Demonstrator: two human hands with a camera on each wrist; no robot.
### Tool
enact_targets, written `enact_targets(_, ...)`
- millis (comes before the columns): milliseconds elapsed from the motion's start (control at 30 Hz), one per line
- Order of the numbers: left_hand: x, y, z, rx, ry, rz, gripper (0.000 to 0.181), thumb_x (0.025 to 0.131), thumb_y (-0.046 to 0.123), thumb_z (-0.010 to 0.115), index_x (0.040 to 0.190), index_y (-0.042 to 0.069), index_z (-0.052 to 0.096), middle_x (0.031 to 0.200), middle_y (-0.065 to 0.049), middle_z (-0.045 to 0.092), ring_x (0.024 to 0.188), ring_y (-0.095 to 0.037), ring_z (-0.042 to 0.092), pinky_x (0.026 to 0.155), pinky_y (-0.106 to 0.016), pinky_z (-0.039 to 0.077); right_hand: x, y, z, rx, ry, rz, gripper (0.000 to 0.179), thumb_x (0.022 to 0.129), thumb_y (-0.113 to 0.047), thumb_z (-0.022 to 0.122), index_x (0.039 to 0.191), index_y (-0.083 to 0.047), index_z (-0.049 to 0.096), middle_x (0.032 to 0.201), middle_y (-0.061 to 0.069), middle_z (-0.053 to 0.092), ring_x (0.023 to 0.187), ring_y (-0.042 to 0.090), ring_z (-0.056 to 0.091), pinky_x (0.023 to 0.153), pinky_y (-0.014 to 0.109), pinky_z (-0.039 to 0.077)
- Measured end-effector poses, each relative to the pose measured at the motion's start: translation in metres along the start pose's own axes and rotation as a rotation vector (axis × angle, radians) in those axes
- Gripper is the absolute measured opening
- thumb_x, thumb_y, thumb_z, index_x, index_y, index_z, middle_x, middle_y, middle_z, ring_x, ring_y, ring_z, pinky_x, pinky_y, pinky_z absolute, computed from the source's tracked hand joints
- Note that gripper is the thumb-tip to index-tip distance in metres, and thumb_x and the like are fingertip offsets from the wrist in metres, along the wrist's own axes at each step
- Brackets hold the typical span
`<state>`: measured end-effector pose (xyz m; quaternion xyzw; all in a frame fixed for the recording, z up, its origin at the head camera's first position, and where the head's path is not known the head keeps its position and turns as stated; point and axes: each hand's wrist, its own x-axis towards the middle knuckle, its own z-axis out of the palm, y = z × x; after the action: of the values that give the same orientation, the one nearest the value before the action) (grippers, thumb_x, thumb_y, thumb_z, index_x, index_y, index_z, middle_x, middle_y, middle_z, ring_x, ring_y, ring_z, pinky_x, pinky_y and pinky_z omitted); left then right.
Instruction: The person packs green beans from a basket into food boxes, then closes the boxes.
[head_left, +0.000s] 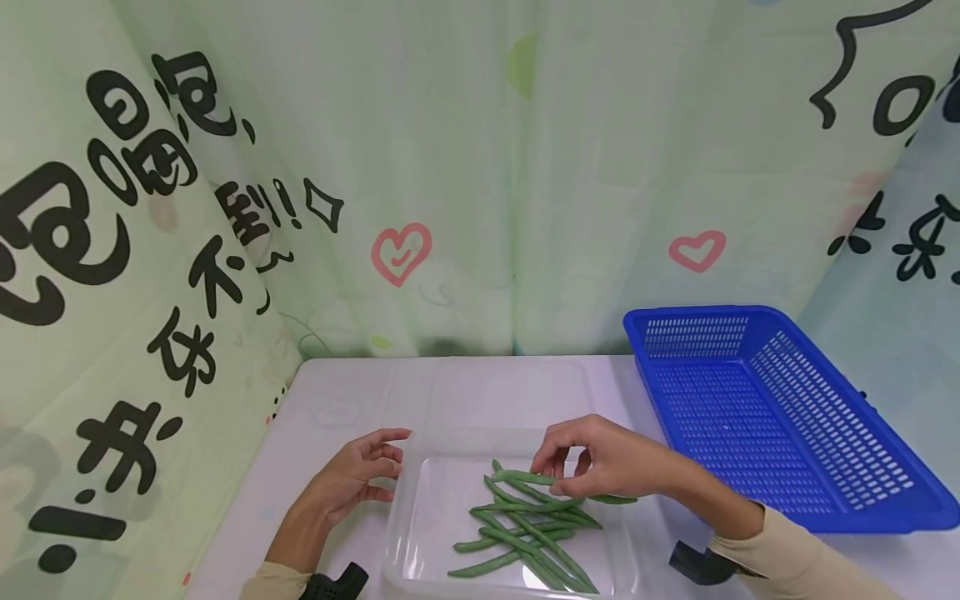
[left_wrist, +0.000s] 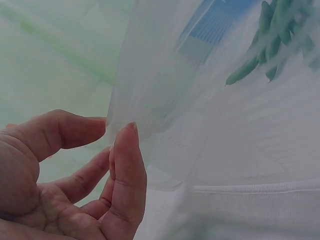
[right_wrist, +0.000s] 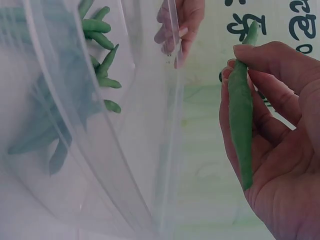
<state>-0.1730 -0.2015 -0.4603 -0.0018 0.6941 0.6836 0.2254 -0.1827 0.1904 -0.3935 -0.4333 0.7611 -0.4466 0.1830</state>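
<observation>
A clear plastic tub stands on the table with several green beans loosely heaped inside. At its left rim is my left hand; in the left wrist view its thumb and forefinger pinch the clear wall at the edge. My right hand is over the right part of the tub, above the heap. Between its thumb and fingertips it pinches one green bean, which runs back along the palm side in the right wrist view. Part of the heap is hidden under this hand in the head view.
To the right of the tub is a blue plastic basket with slotted walls, its inside bare. A white table lies beneath everything. Pale green printed curtains close off the back and both sides.
</observation>
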Motion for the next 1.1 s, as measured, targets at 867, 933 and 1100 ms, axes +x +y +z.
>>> enact_targets(867, 0.000, 0.001, 0.001, 0.022, 0.004, -0.002, 0.060, 0.093, 0.000, 0.062, 0.150, -0.001, 0.042, 0.104, -0.005, 0.053, 0.085, -0.015, 0.058, 0.064, -0.028, 0.058, -0.003, 0.014, 0.006, -0.009, 0.413, 0.361, 0.025, 0.101, -0.040, 0.062, 0.117, -0.023, 0.070, 0.112, -0.003, 0.070, 0.107, 0.019, 0.063, 0.088, 0.037, 0.052)
enact_targets(933, 0.000, 0.001, 0.001, 0.027, 0.001, 0.001, 0.061, 0.092, 0.000, 0.063, 0.150, -0.001, 0.042, 0.103, -0.005, 0.053, 0.085, -0.015, 0.058, 0.063, -0.028, 0.058, -0.004, 0.016, 0.006, 0.016, 0.453, 0.394, 0.029, 0.101, -0.043, 0.060, 0.120, -0.022, 0.069, 0.116, -0.002, 0.069, 0.110, 0.021, 0.062, 0.090, 0.040, 0.051)
enact_targets(1100, -0.001, 0.003, 0.002, 0.030, -0.006, 0.004, 0.063, 0.091, 0.000, 0.063, 0.150, -0.001, 0.042, 0.102, -0.004, 0.052, 0.085, -0.016, 0.058, 0.062, -0.028, 0.058, -0.005, 0.019, 0.008, 0.072, 0.569, 0.442, 0.040, 0.104, -0.045, 0.054, 0.128, -0.015, 0.065, 0.127, 0.004, 0.066, 0.123, 0.028, 0.058, 0.101, 0.047, 0.047)
